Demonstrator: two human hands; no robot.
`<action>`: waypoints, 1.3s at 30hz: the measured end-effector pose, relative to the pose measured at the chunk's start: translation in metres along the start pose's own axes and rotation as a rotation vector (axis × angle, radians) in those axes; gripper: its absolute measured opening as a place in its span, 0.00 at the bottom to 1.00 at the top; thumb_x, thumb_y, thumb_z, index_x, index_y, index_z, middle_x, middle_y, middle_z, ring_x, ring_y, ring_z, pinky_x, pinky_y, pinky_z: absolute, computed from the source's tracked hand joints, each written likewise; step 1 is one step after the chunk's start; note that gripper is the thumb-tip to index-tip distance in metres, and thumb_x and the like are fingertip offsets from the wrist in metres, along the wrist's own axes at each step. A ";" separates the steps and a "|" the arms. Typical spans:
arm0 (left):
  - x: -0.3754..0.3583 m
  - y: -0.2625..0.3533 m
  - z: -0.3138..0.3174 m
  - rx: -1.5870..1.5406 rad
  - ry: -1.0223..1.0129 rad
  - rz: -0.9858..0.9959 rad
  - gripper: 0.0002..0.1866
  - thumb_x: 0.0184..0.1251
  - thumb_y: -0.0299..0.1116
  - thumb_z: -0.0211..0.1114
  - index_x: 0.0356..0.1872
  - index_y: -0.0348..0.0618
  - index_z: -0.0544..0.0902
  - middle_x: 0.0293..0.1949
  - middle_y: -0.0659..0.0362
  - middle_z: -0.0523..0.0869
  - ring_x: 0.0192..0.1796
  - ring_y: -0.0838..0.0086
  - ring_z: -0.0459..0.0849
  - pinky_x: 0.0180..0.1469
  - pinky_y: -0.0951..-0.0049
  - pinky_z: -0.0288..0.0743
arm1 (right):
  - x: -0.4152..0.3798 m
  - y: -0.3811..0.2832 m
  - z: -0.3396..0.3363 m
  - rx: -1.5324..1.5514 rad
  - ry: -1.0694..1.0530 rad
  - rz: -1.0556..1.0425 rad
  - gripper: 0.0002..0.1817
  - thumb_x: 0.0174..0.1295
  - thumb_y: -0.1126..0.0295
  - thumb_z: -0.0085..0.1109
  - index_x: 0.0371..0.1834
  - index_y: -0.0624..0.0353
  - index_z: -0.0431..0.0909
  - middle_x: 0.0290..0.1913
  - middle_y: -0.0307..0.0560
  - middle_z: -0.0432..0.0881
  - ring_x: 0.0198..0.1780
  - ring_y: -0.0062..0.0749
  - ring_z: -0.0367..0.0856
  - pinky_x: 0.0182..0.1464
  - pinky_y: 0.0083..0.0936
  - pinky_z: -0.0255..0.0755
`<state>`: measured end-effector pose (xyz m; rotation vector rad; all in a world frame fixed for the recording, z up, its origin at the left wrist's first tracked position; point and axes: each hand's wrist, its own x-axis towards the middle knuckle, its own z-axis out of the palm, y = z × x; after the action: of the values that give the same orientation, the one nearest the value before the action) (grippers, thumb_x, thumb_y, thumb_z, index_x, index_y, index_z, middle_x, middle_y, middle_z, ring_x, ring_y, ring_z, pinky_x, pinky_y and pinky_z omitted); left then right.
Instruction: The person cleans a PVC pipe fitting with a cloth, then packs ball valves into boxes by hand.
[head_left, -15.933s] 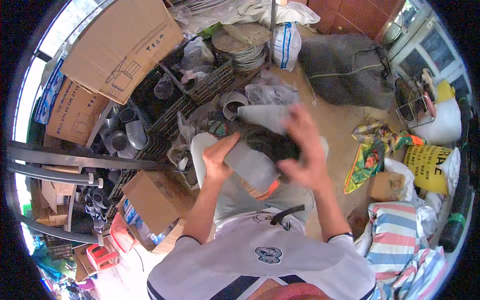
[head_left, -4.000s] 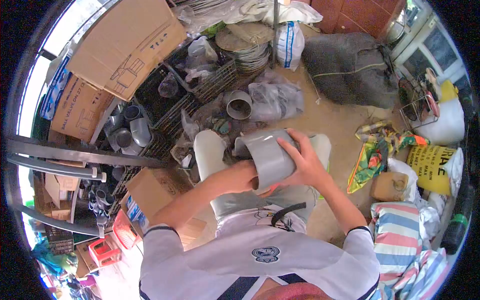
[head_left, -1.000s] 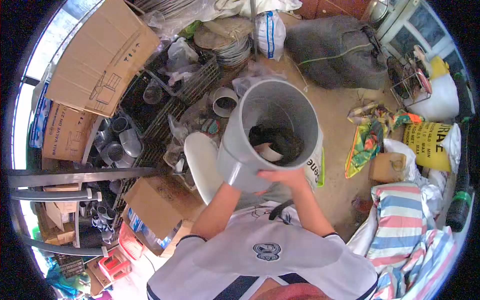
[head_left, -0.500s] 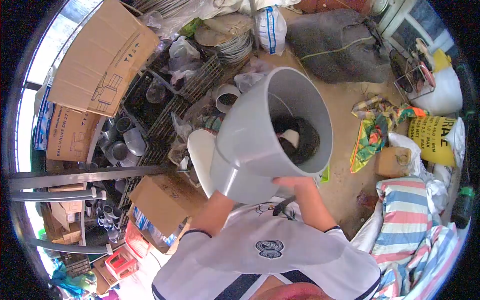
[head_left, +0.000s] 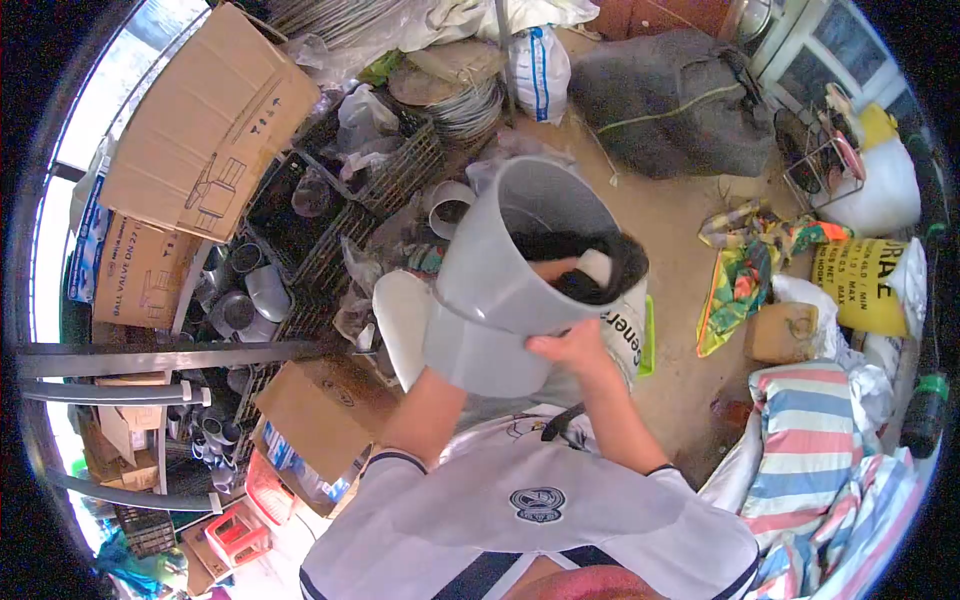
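Observation:
A large grey plastic pipe fitting (head_left: 490, 320) is tilted in front of my chest, its wide mouth facing up and away to the right. My right hand (head_left: 572, 350) grips its lower right side, thumb on the outer wall and the other fingers hidden. My left hand is out of sight; its forearm (head_left: 430, 410) passes behind the fitting's lower end. Inside the mouth lies something dark (head_left: 625, 262), with a small white piece (head_left: 596, 267) and a skin-toned patch beside it. I cannot make out whether that patch is my left hand.
Below the fitting stands a white bucket or sack with printed letters (head_left: 625, 335). Black crates (head_left: 400, 165), cardboard boxes (head_left: 205, 130) and grey fittings (head_left: 265, 285) crowd the left. A striped sack (head_left: 805, 430), a tan jerrycan (head_left: 782, 332) and a yellow sack (head_left: 865, 285) lie right.
The fitting has dropped slightly and turned, showing more of its outer side. My right thumb now lies higher on the wall. Printed letters below have come into view.

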<state>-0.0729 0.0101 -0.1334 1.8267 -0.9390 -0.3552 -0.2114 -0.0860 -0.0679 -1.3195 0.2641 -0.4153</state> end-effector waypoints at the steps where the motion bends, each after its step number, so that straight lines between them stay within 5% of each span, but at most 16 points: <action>1: 0.004 0.001 -0.003 0.014 0.000 0.003 0.28 0.66 0.46 0.67 0.63 0.44 0.77 0.65 0.45 0.76 0.67 0.52 0.75 0.69 0.54 0.70 | -0.005 0.004 -0.002 -0.003 -0.003 -0.001 0.39 0.35 0.58 0.87 0.53 0.62 0.81 0.50 0.45 0.83 0.55 0.35 0.79 0.61 0.35 0.72; 3: 0.014 0.007 0.001 0.045 -0.002 0.008 0.28 0.66 0.46 0.67 0.63 0.45 0.77 0.65 0.45 0.76 0.67 0.52 0.75 0.69 0.54 0.70 | -0.012 0.012 -0.007 0.146 -0.103 0.177 0.44 0.34 0.59 0.88 0.59 0.64 0.79 0.55 0.46 0.83 0.57 0.37 0.79 0.63 0.36 0.72; 4: 0.011 0.012 0.005 0.063 -0.005 0.010 0.28 0.66 0.46 0.67 0.63 0.45 0.77 0.65 0.45 0.76 0.67 0.52 0.75 0.69 0.54 0.70 | -0.013 0.028 -0.013 0.168 -0.125 0.080 0.49 0.34 0.61 0.88 0.64 0.64 0.75 0.62 0.49 0.80 0.64 0.39 0.75 0.68 0.38 0.68; 11: -0.021 0.040 0.019 0.175 -0.034 0.025 0.27 0.66 0.46 0.67 0.63 0.45 0.77 0.65 0.44 0.76 0.67 0.51 0.75 0.70 0.54 0.70 | -0.015 0.080 -0.043 0.194 -0.254 -0.191 0.58 0.33 0.61 0.87 0.72 0.63 0.67 0.69 0.48 0.74 0.68 0.41 0.73 0.69 0.38 0.66; 20: -0.002 0.056 -0.002 0.307 -0.006 0.041 0.27 0.65 0.46 0.67 0.63 0.45 0.78 0.65 0.44 0.76 0.68 0.51 0.74 0.70 0.54 0.69 | -0.018 0.025 0.001 0.586 0.078 0.246 0.61 0.27 0.59 0.89 0.71 0.66 0.64 0.64 0.50 0.75 0.67 0.44 0.72 0.71 0.41 0.64; 21: 0.001 0.057 -0.006 0.317 -0.006 0.045 0.27 0.65 0.46 0.67 0.63 0.45 0.78 0.65 0.44 0.76 0.68 0.51 0.74 0.70 0.54 0.69 | -0.017 0.029 -0.002 0.578 0.078 0.244 0.61 0.27 0.59 0.89 0.71 0.66 0.64 0.64 0.50 0.75 0.67 0.44 0.72 0.71 0.41 0.64; 23: 0.018 0.060 -0.006 0.342 -0.016 0.050 0.27 0.65 0.46 0.67 0.62 0.45 0.78 0.65 0.44 0.76 0.68 0.51 0.74 0.70 0.54 0.69 | -0.014 0.041 -0.006 0.030 0.054 0.015 0.68 0.26 0.61 0.89 0.74 0.67 0.55 0.67 0.53 0.70 0.69 0.42 0.69 0.72 0.40 0.61; 25: 0.024 0.038 0.008 0.124 0.090 0.144 0.29 0.61 0.37 0.65 0.64 0.39 0.76 0.67 0.39 0.73 0.67 0.44 0.73 0.70 0.55 0.65 | -0.003 -0.023 0.015 0.022 0.029 -0.052 0.69 0.26 0.61 0.89 0.75 0.68 0.52 0.69 0.53 0.66 0.71 0.40 0.65 0.74 0.38 0.58; 28: 0.030 0.015 0.017 0.123 0.075 0.146 0.29 0.61 0.37 0.65 0.64 0.39 0.76 0.67 0.39 0.73 0.67 0.44 0.73 0.70 0.55 0.66 | 0.002 -0.029 0.027 -0.063 0.061 -0.228 0.65 0.28 0.59 0.88 0.72 0.66 0.57 0.67 0.52 0.69 0.67 0.38 0.70 0.70 0.38 0.64; 29: -0.038 0.012 -0.003 0.127 0.069 0.142 0.29 0.61 0.37 0.65 0.64 0.39 0.76 0.67 0.39 0.73 0.67 0.44 0.73 0.70 0.55 0.66 | 0.003 -0.028 0.027 -0.060 0.062 -0.227 0.65 0.28 0.59 0.88 0.72 0.66 0.57 0.67 0.52 0.69 0.67 0.38 0.70 0.70 0.38 0.64; 33: -0.016 0.022 0.022 0.135 0.054 0.133 0.29 0.61 0.37 0.65 0.64 0.39 0.76 0.67 0.39 0.73 0.67 0.44 0.73 0.70 0.55 0.66 | 0.007 -0.011 0.017 -0.003 0.161 -0.099 0.56 0.33 0.58 0.87 0.68 0.65 0.63 0.62 0.49 0.74 0.62 0.36 0.74 0.67 0.36 0.67; 35: 0.001 0.022 0.023 0.136 0.045 0.126 0.29 0.61 0.37 0.65 0.64 0.39 0.76 0.67 0.39 0.73 0.67 0.44 0.73 0.70 0.55 0.66 | 0.006 0.017 -0.002 0.030 0.107 0.022 0.60 0.32 0.61 0.89 0.71 0.64 0.60 0.64 0.51 0.72 0.67 0.40 0.70 0.69 0.38 0.64; 39: -0.017 0.017 0.001 0.146 0.021 0.111 0.29 0.61 0.37 0.65 0.64 0.39 0.76 0.67 0.39 0.73 0.67 0.44 0.74 0.69 0.54 0.67 | 0.005 0.044 -0.026 0.127 -0.025 0.039 0.50 0.32 0.62 0.88 0.63 0.65 0.72 0.53 0.45 0.81 0.58 0.39 0.78 0.65 0.37 0.70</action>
<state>-0.0918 0.0187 -0.1220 1.8962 -1.0709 -0.2028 -0.2117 -0.1025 -0.1163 -1.1929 0.2387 -0.3763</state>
